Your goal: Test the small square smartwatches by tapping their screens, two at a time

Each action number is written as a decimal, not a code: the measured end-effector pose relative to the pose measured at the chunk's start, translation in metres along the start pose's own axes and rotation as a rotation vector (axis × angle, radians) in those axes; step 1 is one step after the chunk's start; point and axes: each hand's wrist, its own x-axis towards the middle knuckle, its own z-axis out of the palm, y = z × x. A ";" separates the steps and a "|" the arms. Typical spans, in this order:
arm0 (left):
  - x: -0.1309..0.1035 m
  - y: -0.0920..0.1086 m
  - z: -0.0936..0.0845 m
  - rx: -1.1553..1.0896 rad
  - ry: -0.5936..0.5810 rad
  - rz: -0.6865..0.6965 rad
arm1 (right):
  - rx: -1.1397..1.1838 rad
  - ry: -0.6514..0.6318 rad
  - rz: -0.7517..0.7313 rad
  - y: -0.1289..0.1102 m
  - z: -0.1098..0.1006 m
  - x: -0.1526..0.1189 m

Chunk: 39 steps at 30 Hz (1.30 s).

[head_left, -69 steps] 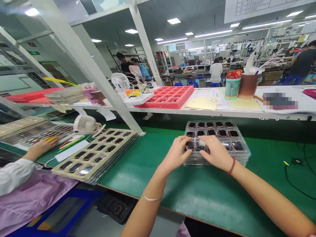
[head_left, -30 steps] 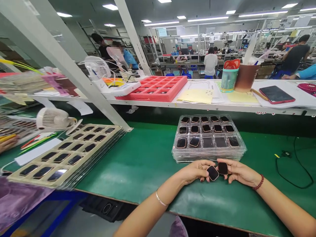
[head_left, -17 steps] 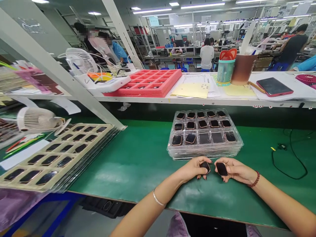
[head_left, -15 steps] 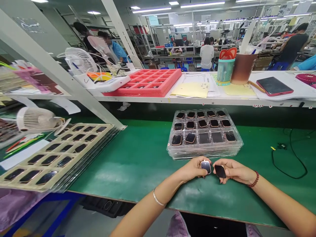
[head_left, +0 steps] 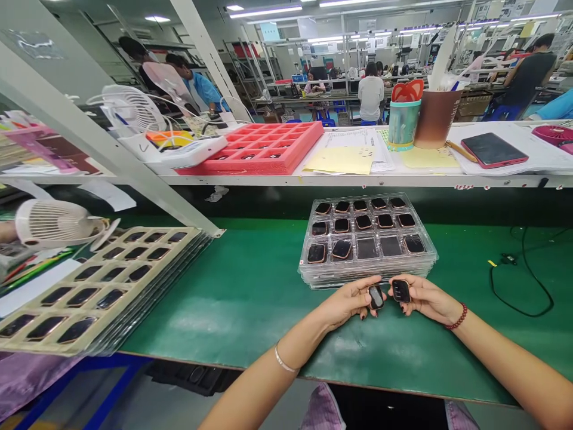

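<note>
"So there's a strip-lit workroom behind, a white shelf (head_left: 268,180), and a green tabletop (head_left: 250,298) under it. Where are the pieces?"

"Above the tabletop, just in front of the clear tray stack (head_left: 322,278). The left hand (head_left: 342,307) has the glinting watch body (head_left: 376,297) pinched between thumb and fingers, tilted. The right hand (head_left: 434,301) grips the dark watch body (head_left: 400,291) the same way, its screen towards the camera, with small pale marks on it"

"Are they touching each other?"

"No, near but apart. No strap shows on either one"

"How would they feel to handle, do you reckon?"

"Light, I'd guess, and quite rigid, with nothing to squeeze. The glossy face looks slippery and would probably scratch or chip if it knocked the other one"

"So where would you take hold?"

"By the metallic-looking rim, thumb on one edge and fingertips opposite or underneath, pressing gently and keeping skin off the middle of the screen. The rounded corners might roll out of a loose pinch"

"And the tray itself?"

"Looks like thin, bendy plastic. I'd support it by the outer walls, since a knock could jolt the pieces sitting in its pockets"
</note>
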 end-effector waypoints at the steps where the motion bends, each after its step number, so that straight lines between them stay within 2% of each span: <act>1: 0.001 -0.002 -0.001 0.012 -0.008 0.018 | 0.002 -0.005 -0.002 0.001 0.000 0.000; 4: 0.002 -0.005 -0.003 0.039 -0.013 0.042 | 0.002 -0.004 -0.002 0.003 0.001 0.001; 9: 0.001 -0.002 0.001 0.073 0.076 -0.016 | -0.037 0.037 -0.011 0.006 0.001 0.003; 16: 0.003 -0.005 0.006 0.232 0.137 0.037 | -0.229 0.143 -0.072 0.013 0.009 0.007; 23: 0.001 -0.006 0.007 0.283 0.134 0.055 | -0.324 0.137 -0.134 0.015 0.011 0.006; 29: 0.002 -0.008 0.006 0.336 0.157 0.018 | -0.352 0.164 -0.125 0.014 0.015 0.005; 39: 0.002 -0.008 0.008 0.401 0.178 0.063 | -0.403 0.150 -0.162 0.013 0.017 0.006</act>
